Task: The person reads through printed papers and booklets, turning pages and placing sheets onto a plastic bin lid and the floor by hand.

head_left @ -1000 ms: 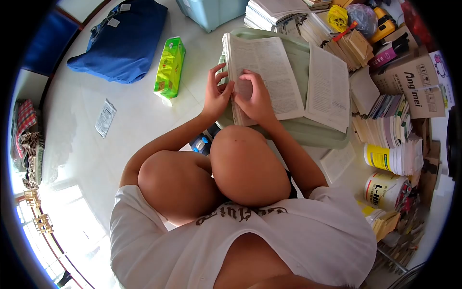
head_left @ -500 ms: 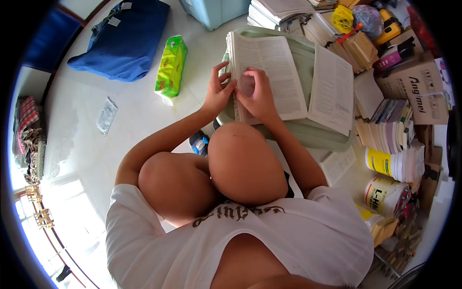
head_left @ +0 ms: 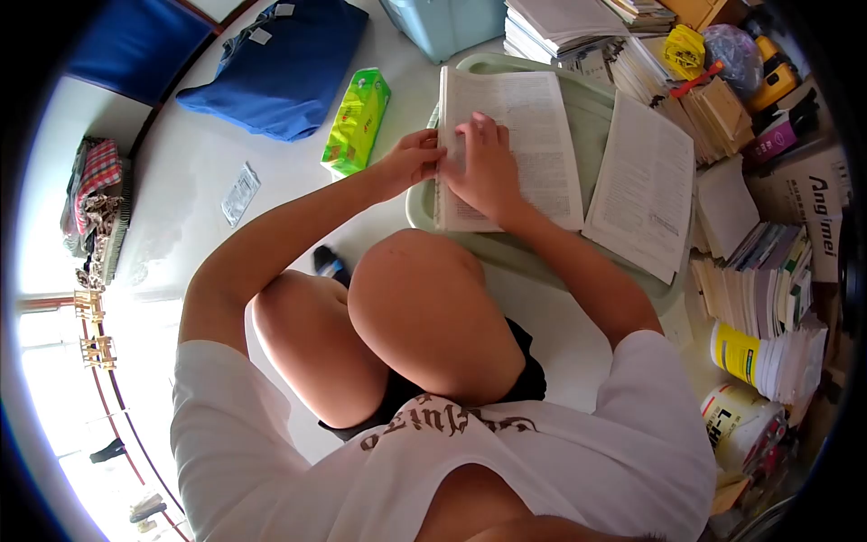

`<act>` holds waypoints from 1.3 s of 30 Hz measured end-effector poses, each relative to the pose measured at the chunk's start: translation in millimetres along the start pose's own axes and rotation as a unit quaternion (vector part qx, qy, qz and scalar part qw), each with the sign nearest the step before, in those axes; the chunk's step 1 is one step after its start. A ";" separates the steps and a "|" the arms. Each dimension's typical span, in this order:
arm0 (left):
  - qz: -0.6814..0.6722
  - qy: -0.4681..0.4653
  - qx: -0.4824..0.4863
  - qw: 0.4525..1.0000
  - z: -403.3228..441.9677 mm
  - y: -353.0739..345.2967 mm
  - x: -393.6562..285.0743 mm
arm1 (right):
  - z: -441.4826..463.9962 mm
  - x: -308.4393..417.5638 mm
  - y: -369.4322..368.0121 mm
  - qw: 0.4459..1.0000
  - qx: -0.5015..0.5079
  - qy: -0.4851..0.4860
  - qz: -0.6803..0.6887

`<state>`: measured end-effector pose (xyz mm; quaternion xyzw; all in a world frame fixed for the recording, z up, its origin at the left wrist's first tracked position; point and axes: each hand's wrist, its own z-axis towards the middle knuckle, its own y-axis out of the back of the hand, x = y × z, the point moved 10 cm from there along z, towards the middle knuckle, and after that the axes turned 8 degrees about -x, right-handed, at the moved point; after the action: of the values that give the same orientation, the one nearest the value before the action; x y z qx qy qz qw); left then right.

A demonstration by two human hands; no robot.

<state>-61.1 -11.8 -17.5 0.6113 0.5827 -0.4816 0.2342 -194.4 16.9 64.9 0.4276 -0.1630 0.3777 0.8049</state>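
A thick stack of printed pages (head_left: 542,117) lies on a pale green stool-like surface (head_left: 591,99). At the stack's left edge is my left hand (head_left: 411,163), its fingers bent together against the edge; what they pinch is too small to make out. My right hand (head_left: 483,172) rests over the left part of the top page, fingers curled, thumb side close to my left fingertips. Another printed sheet (head_left: 643,185) lies to the right on the same green surface.
A green tissue pack (head_left: 358,122), a blue bag (head_left: 280,77) and a small packet (head_left: 240,194) are on the floor at left. A light blue bin (head_left: 447,27) stands behind. Book stacks (head_left: 759,275), buckets (head_left: 741,425) and a cardboard box (head_left: 813,208) line the right side.
The view has shifted, moving the surroundings rightward. My left hand has lowered flatter against the page edge, and my right fingers have curled over the page. My knees have shifted left.
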 end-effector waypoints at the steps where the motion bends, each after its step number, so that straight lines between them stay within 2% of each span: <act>1: -0.002 0.008 0.000 1.000 1.2 -0.2 3.6 | -1.1 -0.2 2.6 1.000 -0.003 0.006 0.006; 11: 0.030 -0.010 0.003 0.999 -1.4 -8.1 2.1 | 0.2 1.9 10.8 0.998 -0.024 0.057 0.028; 14: 0.043 0.003 0.014 0.999 -0.1 -18.9 2.0 | 2.5 -9.6 13.8 1.000 -0.003 0.015 0.025; 17: 0.024 -0.022 0.022 0.999 3.7 -27.7 2.9 | 6.7 -15.8 19.4 0.999 -0.015 0.001 0.036; 19: 0.072 -0.058 0.006 0.996 4.5 -32.6 -11.2 | 8.6 -17.7 22.1 0.999 -0.019 -0.012 0.049; 22: 0.030 -0.054 -0.011 0.998 7.8 -33.5 -8.8 | 11.0 -22.3 30.2 0.997 -0.025 -0.021 0.075; 25: 0.017 -0.050 0.014 0.998 10.2 -37.4 -9.7 | 14.2 -28.0 30.2 0.994 -0.032 -0.025 0.105; 28: 0.041 -0.045 0.009 0.998 11.8 -31.6 -6.2 | 7.1 -27.0 29.1 0.992 -0.029 -0.039 0.115; 31: 0.004 -0.050 -0.021 0.999 11.7 -31.8 -4.7 | 12.3 -27.6 29.9 0.995 -0.028 -0.025 0.096; 35: 0.012 -0.079 0.002 0.997 17.1 -34.9 -7.9 | 11.3 -31.4 25.0 0.997 -0.023 -0.031 0.070; 39: -0.024 -0.097 -0.007 0.995 16.6 -35.5 -10.1 | 13.6 -25.5 28.2 0.997 -0.048 0.010 0.060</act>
<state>-98.2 -23.3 -6.1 0.5461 0.5749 -0.5401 0.2821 -231.5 3.8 73.9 0.3737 -0.1981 0.4213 0.8022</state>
